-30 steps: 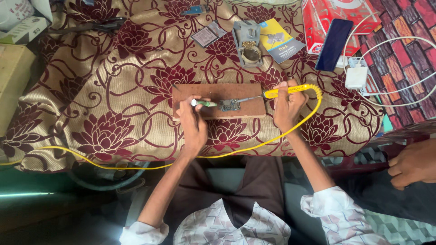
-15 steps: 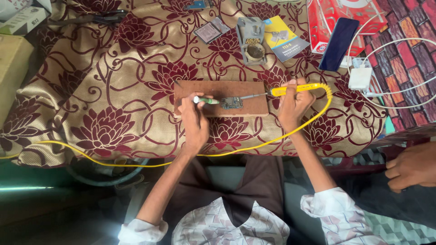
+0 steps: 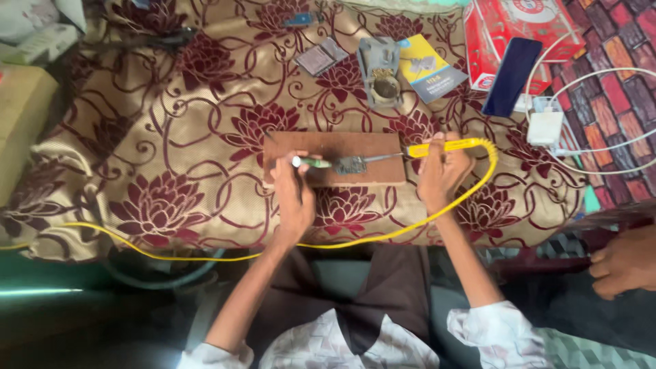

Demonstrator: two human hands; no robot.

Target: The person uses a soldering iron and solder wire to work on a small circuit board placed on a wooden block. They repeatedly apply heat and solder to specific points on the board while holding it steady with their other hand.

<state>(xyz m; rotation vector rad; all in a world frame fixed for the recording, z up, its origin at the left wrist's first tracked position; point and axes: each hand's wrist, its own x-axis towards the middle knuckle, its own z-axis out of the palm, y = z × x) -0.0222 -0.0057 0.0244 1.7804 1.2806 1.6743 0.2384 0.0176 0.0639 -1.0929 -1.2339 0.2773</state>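
A brown wooden board (image 3: 355, 145) lies on a cloth patterned with maroon flowers. A small grey circuit part (image 3: 350, 165) sits on the board. My left hand (image 3: 295, 198) grips a thin green-handled tool (image 3: 311, 162) that touches the part from the left. My right hand (image 3: 443, 171) holds a yellow-handled soldering iron (image 3: 437, 146), its metal tip reaching the part from the right. The iron's yellow cord (image 3: 383, 237) loops round my right hand and runs off to the left.
Behind the board stand a grey metal stand (image 3: 381, 76), a yellow and blue booklet (image 3: 427, 68), a small grey card (image 3: 321, 56), a red box (image 3: 519, 27) with a dark phone (image 3: 511, 67), and a white charger (image 3: 544, 127). Another person's hand (image 3: 625, 263) is at right.
Both hands keep their hold on the tools at the board. The view has shifted slightly, so the scene sits a little lower in frame.
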